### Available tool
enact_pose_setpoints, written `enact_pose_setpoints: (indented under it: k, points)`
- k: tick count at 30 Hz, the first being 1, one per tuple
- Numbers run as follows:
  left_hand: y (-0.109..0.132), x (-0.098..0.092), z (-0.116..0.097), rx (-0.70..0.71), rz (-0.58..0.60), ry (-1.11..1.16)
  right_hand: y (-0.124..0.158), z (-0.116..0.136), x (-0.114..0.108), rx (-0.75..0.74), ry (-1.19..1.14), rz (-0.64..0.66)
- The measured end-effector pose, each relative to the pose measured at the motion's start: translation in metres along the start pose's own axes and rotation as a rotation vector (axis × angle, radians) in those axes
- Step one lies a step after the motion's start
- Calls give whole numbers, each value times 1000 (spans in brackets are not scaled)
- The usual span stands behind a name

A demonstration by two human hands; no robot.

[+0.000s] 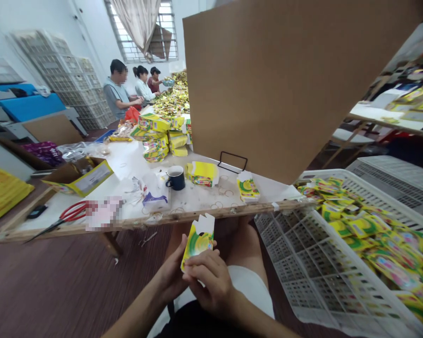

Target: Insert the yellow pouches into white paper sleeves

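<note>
Above my lap I hold a small yellow and green cardboard box point(201, 240), its white end flaps standing up at the top. My left hand point(174, 274) is wrapped round its left side and underside. Across the lower front of the box lie the bent fingers of my right hand point(211, 277), pressed against it. A similar yellow-green box point(247, 188) with a raised white flap lies on the table edge in front of me. Left of it are a larger yellow box point(202, 173) and a dark blue mug point(176, 178).
A white plastic crate point(303, 286) full of yellow packets point(377, 244) stands at my right. A tall cardboard sheet point(268, 84) rises from the table point(193, 211). Red-handled scissors point(74, 212) and an open carton point(81, 177) lie left. Several people point(118, 91) sit by a packet heap point(174, 98).
</note>
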State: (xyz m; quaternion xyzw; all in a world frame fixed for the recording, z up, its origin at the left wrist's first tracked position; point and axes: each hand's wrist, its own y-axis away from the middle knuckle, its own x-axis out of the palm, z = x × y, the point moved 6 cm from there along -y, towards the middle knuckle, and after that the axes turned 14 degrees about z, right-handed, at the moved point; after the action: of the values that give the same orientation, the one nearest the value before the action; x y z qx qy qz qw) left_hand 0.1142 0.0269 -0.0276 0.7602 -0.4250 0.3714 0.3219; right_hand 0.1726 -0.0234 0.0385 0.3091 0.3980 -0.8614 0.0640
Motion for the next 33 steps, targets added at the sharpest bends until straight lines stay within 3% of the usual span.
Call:
enact_pose_setpoints:
  k: [4, 8, 10, 16, 21, 25, 30, 33]
  points:
    - [5, -1, -3, -2, 15, 34, -7, -12, -4, 9, -69, 138]
    - [7, -3, -8, 8, -34, 48, -11, -41, -22, 295, 22, 72]
    - [7, -4, -8, 8, -79, 59, -12, -48, -25, 358, 34, 72]
    - [11, -13, -12, 104, -242, -1, -12, -55, -18, 340, -151, 32]
    - [16, -15, -19, 146, -304, -23, -12, -57, -6, 310, -182, 59]
    - [17, -13, -20, 144, -291, -57, -10, -60, -9, 350, -266, 21]
    - [17, -8, -30, 269, -210, -218, -5, -69, -11, 437, -528, -20]
    - [18, -7, -34, 291, -224, -222, -3, -70, -16, 414, -424, -54]
